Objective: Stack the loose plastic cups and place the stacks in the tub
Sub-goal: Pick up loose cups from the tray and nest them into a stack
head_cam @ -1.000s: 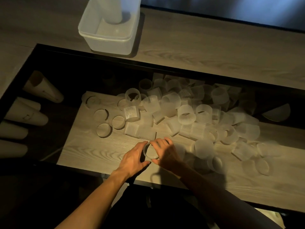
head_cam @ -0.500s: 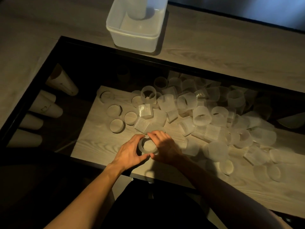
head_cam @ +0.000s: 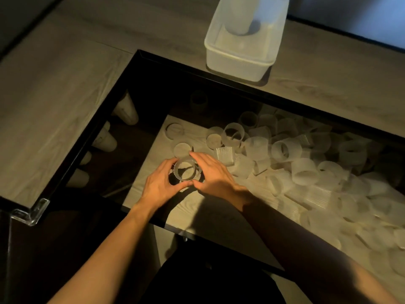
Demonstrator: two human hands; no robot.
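I work over a wooden board (head_cam: 186, 209) inside a black-framed recess. The heap of loose cups (head_cam: 304, 172) spreads across the board's right half, most of them tipped on their sides. The tub (head_cam: 237, 64) stands outside the frame on the far wooden surround, up and to the right of my hands and well apart from them. One stack (head_cam: 240, 20) already stands upright inside it.

My left hand (head_cam: 160, 185) and right hand (head_cam: 212, 172) close around the held cup (head_cam: 185, 170) from opposite sides at the heap's left edge. Its mouth faces up at me, so its long axis runs roughly upright between my palms. I cannot tell how many cups are nested in it. Both sets of fingers curl round its wall, thumbs meeting on the near side and the right forefinger reaching over the far rim.

I judge that the next loose piece is a ribbed cup (head_cam: 224, 153) just beside the right hand's knuckles, lying on its side. The right hand is nearer both to it and to the tub. That reach goes rightward, with the left hand steadying the held cup.
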